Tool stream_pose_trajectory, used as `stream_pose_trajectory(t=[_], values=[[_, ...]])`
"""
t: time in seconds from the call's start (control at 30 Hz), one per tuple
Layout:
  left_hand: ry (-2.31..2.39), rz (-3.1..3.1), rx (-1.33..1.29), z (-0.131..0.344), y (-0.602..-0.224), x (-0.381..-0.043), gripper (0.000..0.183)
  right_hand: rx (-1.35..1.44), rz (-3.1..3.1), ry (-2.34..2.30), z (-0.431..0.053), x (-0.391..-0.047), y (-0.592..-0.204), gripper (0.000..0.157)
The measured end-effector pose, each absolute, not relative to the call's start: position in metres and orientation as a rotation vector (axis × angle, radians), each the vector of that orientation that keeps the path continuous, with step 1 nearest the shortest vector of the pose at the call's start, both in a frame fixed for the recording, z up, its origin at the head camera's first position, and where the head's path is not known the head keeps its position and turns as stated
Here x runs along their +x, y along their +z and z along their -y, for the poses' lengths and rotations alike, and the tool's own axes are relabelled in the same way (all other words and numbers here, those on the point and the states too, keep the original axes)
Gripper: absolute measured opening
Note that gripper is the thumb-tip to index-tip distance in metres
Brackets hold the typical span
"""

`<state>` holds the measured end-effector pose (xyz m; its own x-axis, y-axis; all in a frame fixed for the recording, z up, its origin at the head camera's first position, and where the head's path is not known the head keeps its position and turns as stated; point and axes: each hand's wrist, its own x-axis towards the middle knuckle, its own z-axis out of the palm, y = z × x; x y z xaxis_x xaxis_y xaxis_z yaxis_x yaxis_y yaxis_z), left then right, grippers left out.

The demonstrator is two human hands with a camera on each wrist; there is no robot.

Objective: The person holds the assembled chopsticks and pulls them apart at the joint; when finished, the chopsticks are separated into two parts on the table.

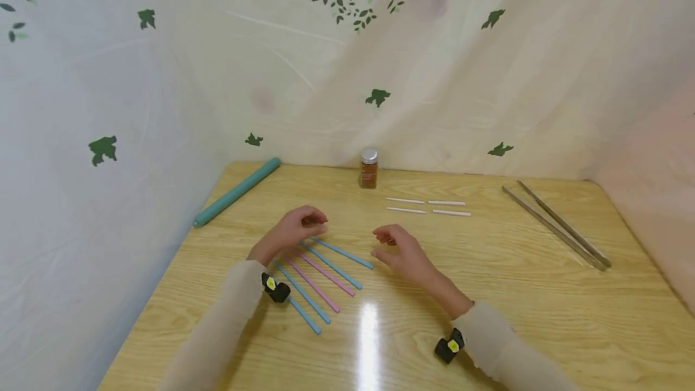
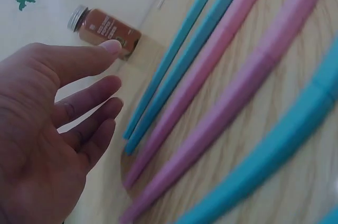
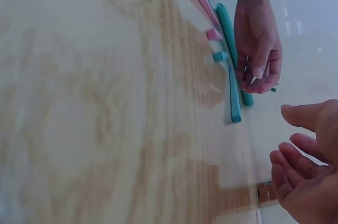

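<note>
Several chopsticks, blue [image 1: 346, 254] and pink [image 1: 320, 293], lie fanned out on the wooden table. Over their far ends hovers my left hand [image 1: 293, 228], fingers loosely bent and nothing in them; the left wrist view shows its thumb and fingertips apart beside the pink chopsticks [image 2: 195, 89]. To the right of the fan, my right hand [image 1: 404, 252] is held above the table with relaxed fingers, also holding nothing. In the right wrist view, the gap between its thumb and fingers is visible. Part of the fan is hidden under my left hand and wrist.
A spice jar [image 1: 368, 172] with a silver lid stands at the back. Several short white sticks [image 1: 452, 213] lie right of it. Long metal tongs [image 1: 559, 228] rest at the right, and a teal rod [image 1: 237, 193] lies along the left edge. A patterned cloth [image 1: 326, 119] encloses the table.
</note>
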<state>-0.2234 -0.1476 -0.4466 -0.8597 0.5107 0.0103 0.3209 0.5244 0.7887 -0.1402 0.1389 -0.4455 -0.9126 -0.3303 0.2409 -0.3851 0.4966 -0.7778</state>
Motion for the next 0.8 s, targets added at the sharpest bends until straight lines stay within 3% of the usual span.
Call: stream_pose_trajectory(t=[0.57,0.8], values=[[1.162,-2.489,0.744,0.166,-0.457,-0.22,0.023,0.566,2.813,1.462,-0.111,-0.136,-0.455,0.039],[1.084,-2.513,0.832,0.162,-0.457,-0.222,0.013,0.495,2.92,1.278,-0.106,-0.135,-0.454,0.031]])
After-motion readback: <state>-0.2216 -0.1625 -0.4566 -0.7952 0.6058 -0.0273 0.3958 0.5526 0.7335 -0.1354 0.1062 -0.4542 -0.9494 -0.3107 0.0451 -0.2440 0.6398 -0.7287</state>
